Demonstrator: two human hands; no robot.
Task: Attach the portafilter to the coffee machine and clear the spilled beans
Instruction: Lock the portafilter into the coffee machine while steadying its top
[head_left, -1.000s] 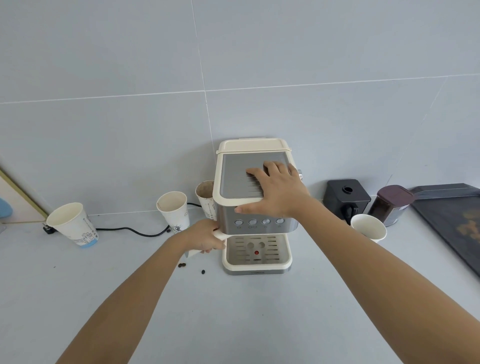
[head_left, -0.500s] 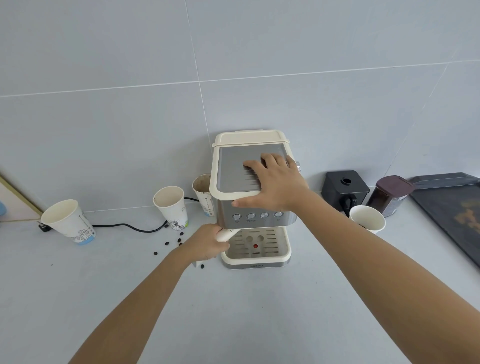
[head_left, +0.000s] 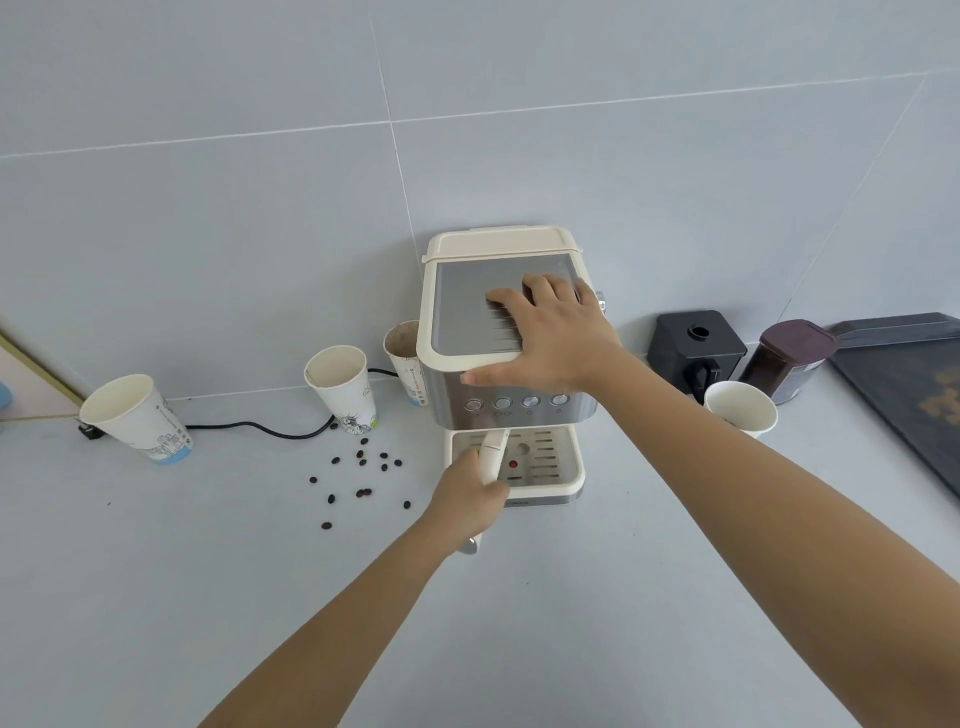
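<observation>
The left hand gripped the cream plastic portafilter handle, which ran far into the cream-and-steel coffee machine; the right hand lay open on its top.

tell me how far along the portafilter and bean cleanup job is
Nothing looks finished. In hand: the left hand grips the portafilter handle under the coffee machine, and the right hand presses on its top. Whether it is locked is hidden. Left: the spilled beans lie on the counter.

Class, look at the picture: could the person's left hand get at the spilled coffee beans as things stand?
Probably not yet: the left hand is closed around the portafilter handle. Once it lets go, the spilled beans lie uncovered on the counter just to its left.
</observation>
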